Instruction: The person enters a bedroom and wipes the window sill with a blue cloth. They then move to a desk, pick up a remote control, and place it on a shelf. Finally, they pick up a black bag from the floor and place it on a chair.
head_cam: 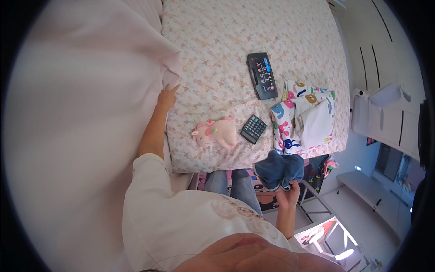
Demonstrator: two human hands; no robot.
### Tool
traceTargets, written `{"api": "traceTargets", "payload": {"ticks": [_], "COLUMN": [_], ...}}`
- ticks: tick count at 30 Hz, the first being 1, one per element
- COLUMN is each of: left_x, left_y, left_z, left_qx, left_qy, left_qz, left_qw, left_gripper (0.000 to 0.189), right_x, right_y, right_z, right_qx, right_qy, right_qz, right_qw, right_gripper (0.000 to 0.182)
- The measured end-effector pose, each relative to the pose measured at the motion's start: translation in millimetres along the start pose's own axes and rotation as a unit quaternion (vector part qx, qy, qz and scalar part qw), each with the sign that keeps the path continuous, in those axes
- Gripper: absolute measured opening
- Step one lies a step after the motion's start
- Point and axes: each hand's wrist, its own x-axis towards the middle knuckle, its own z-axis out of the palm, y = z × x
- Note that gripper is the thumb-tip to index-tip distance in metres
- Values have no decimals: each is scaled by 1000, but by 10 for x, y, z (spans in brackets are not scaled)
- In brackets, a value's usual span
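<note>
My right hand (288,198) grips a bunched blue cloth garment (279,169) with pale edging, held by its lower edge at the near side of the bed. My left hand (168,96) reaches out to the left and rests where pale pink fabric (172,72) meets the bed. Its fingers are spread and I see nothing held in them. On the floral bed sheet (210,85) between my hands lie a pink plush toy (217,133) and a dark calculator (253,129). Folded white cloth with colourful cartoon prints (285,115) sits just beyond the garment.
A black case with coloured lettering (262,76) lies farther up the bed. At the right stand a white chair (365,112) and pale cabinets (370,61). A lit lamp (344,254) is at lower right, near a metal frame (314,197). Pink fabric fills the left side.
</note>
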Motion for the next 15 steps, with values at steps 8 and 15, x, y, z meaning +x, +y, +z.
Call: {"api": "traceTargets", "payload": {"ticks": [8, 15], "left_x": [360, 840], "left_y": [-987, -1420], "left_z": [1480, 2205], "left_qx": [-140, -551], "left_qy": [-15, 13], "left_qz": [-118, -408], "left_qw": [983, 728], "left_gripper": [57, 74], "right_x": [141, 480], "right_y": [99, 266], "right_z": [299, 139], "right_qx": [-21, -30], "right_qy": [40, 109], "right_qz": [7, 11], "right_qw": [999, 993], "right_gripper": [38, 34]}}
